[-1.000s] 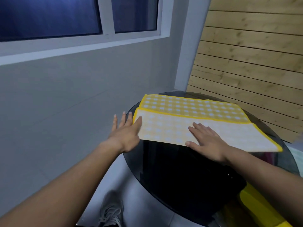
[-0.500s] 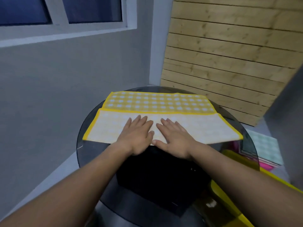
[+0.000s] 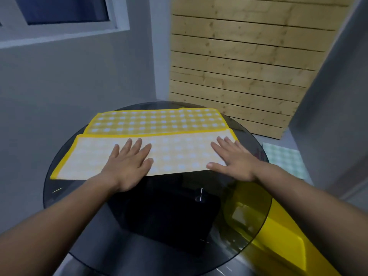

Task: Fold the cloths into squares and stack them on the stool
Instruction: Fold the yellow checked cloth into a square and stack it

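- Yellow cloth [image 3: 151,124] lies flat on the far half of the round glass desk [image 3: 59,196], long side running left to right.
- It's doubled lengthwise: near flap w/ pale underside up, yellow hem along its far & left edges. Beyond that hem a strip of the bright check face shows.
- Left grip [image 3: 127,166]: open, palm down, fingers straight & close together, pointing away from me. It presses on the pale flap a bit left of centre. The heel of the hand hangs past the cloth's near edge, over bare glass.
- Right grip [image 3: 235,158]: also open & flat, fingers a little spread. It presses on the right end of the same flap, thumb lying along the near edge.
- Neither grip pinches or curls round anything; cloth is under both palms, not held up.
- The two grips sit well apart, w/ a wide stretch of pale flap between them.
- Cloth's left end reaches out past my left grip, near the desk's left rim. Its right end is partly hidden by my right grip.
- Through the glass: a black box [image 3: 169,220] under the desk centre, and a yellow thing [image 3: 278,236] low at right; can't tell what it is.
- Green check cloth [image 3: 282,158] lies on the floor right of the desk, near the foot of the wooden slat panel [image 3: 249,66].
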{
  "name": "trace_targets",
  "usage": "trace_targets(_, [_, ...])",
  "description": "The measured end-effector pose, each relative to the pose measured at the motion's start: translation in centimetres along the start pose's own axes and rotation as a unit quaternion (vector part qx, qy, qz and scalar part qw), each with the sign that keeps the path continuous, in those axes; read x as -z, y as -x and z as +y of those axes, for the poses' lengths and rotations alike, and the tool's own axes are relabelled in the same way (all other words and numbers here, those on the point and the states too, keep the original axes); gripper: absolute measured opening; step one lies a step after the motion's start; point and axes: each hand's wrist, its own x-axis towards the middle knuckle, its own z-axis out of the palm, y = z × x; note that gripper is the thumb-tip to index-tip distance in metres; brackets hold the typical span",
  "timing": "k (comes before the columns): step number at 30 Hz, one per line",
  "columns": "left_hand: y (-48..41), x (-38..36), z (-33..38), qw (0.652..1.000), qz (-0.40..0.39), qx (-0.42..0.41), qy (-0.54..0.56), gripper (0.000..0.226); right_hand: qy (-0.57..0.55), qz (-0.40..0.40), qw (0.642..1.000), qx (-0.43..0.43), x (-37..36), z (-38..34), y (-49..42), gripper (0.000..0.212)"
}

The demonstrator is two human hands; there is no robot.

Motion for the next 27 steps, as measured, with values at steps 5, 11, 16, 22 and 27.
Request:
trace_targets(5, [0.0,0.2,0.1,1.0,-0.004,0.0,0.001,0.059,0.018,0.004,1.0,0.014,-0.1,0.4,-0.1,0.08])
trace_targets(11, [0.1,0.2,0.1,1.0,-0.007,0.006,0.009,0.059,0.006,0.015,1.0,0.016,-0.3,0.5,0.1,0.09])
trace_targets(16, [-0.2,0.6,0.2,0.999,-0.027,0.012,0.022,0.06,-0.057,0.03,0.998,-0.016,0.9,0.2,-0.2,0.072])
trace_targets(22, [-2.0,3.0,0.6,0.999,0.048,0.007,0.009,0.04,-0.215,0.187,0.958,-0.02,3.4,-2.3,-4.7,0.042])
trace_targets(27, [-3.5,1.5,0.2,0.987,0.144,0.004,0.075,0.032,-0.321,0.212,0.923,0.007,4.7,-4.7,-12.7,0.018])
